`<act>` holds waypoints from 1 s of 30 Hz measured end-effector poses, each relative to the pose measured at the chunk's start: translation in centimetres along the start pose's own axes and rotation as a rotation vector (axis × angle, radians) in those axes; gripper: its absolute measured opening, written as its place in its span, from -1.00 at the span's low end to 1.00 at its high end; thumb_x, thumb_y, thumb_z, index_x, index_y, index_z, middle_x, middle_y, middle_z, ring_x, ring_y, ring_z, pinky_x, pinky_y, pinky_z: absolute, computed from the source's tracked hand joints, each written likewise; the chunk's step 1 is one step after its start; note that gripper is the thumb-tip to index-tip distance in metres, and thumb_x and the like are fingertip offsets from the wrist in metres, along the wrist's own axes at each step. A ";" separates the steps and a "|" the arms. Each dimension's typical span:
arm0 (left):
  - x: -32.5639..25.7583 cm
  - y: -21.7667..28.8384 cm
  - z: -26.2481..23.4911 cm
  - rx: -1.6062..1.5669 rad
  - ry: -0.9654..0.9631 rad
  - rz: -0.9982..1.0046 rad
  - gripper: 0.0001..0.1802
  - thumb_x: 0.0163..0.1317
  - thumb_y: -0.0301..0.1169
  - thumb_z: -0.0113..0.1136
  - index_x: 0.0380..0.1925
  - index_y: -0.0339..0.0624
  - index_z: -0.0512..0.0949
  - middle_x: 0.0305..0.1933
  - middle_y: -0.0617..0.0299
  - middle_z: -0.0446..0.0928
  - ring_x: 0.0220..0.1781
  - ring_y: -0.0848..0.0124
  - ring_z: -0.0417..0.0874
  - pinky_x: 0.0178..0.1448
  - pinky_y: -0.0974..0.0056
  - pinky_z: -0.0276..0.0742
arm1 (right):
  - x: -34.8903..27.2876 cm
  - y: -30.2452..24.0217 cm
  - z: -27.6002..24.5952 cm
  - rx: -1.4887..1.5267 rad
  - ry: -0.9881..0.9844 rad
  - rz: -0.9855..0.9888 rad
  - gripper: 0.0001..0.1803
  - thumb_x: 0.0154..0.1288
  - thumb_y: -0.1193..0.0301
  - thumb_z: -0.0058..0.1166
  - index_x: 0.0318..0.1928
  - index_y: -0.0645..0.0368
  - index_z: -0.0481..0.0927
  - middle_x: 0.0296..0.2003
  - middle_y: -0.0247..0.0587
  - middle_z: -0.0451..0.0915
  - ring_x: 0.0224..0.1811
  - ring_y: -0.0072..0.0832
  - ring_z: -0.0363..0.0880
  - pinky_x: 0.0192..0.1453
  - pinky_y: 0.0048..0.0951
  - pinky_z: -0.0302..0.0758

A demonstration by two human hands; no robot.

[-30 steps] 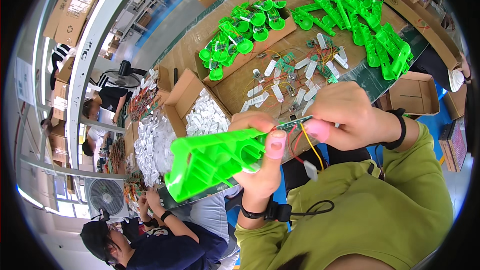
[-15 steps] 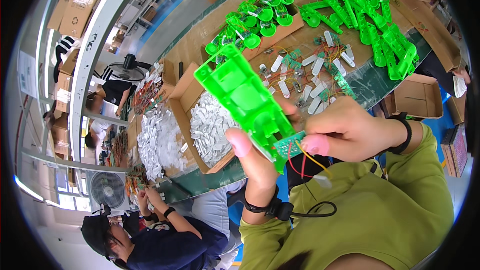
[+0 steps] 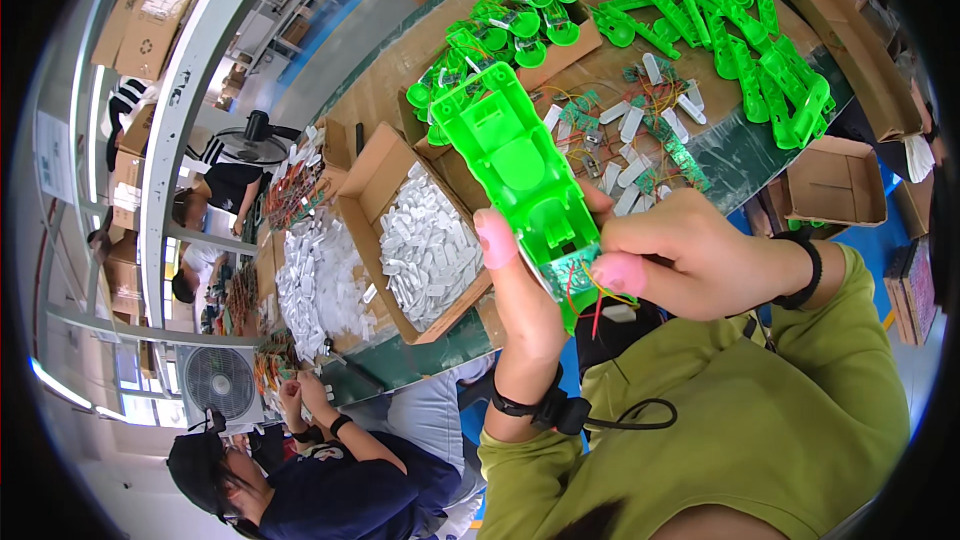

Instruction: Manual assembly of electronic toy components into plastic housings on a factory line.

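Note:
My left hand (image 3: pixel 522 285) grips a long bright green plastic housing (image 3: pixel 520 162), its hollow inside facing up and its far end pointing away to the left. At the near end sits a small green circuit board (image 3: pixel 567 276) with red and yellow wires. My right hand (image 3: pixel 670 255) is closed on the board, the thumb pressing at its edge against the housing. A small white part (image 3: pixel 620 313) hangs below the right thumb by the wires. Both thumbs wear pink covers. The fingers under the housing are mostly hidden.
A cardboard box of white plastic pieces (image 3: pixel 430 250) stands left of my hands. Green housings (image 3: pixel 760 60) pile up at the far right, with wired green assemblies (image 3: pixel 500 30) in a box at the back. Wired boards (image 3: pixel 680 150) lie between. A co-worker (image 3: pixel 330 470) sits at the left.
The housing has turned more upright and shifted slightly right. The circuit board now lies within its near end, where before it stuck out at the side. My right hand has moved slightly left.

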State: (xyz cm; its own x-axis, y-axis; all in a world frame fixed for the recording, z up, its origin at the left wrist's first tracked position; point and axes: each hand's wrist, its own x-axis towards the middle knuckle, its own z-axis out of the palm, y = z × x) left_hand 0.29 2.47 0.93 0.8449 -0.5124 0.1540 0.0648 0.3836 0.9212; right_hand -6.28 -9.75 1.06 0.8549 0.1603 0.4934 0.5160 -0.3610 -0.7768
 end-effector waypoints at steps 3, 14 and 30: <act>0.3 0.0 -0.3 -0.005 -0.036 0.004 -0.35 0.21 0.12 -0.51 -0.30 -0.26 0.38 -0.43 0.15 0.45 -0.42 0.40 0.46 -0.33 0.35 0.36 | 0.1 -0.3 0.2 -0.045 0.069 0.028 -0.79 0.16 0.37 -0.08 -0.56 0.20 0.38 -0.77 -0.15 0.31 -0.73 -0.24 0.35 -0.67 -0.34 0.21; 0.8 -0.2 0.5 0.045 -0.106 0.125 -0.33 0.22 0.10 -0.53 0.09 -0.20 0.17 -0.09 -0.02 0.41 -0.15 0.32 0.48 -0.13 0.33 0.39 | 0.9 2.8 -0.2 0.426 -0.121 0.075 -0.59 0.23 0.26 -0.11 -0.05 0.33 0.33 -0.36 -0.23 0.48 -0.30 -0.63 0.42 -0.25 -0.54 0.37; -1.3 1.7 -1.4 1.215 -0.055 0.415 -0.85 -0.03 -0.49 0.19 -0.42 -0.31 0.50 -0.59 0.20 0.46 -0.61 0.54 0.44 -0.50 0.48 0.37 | 0.0 3.8 0.9 0.741 0.166 0.189 -0.60 0.25 0.29 -0.12 0.00 0.31 0.28 -0.19 -0.29 0.42 -0.15 -0.64 0.35 -0.08 -0.53 0.35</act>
State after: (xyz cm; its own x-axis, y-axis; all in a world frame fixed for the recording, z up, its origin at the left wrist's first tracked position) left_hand 0.06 4.84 1.80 0.6603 -0.5660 0.4936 -0.7446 -0.4072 0.5290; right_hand -4.26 -10.32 -2.25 0.9429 -0.0030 0.3330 0.3132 0.3480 -0.8836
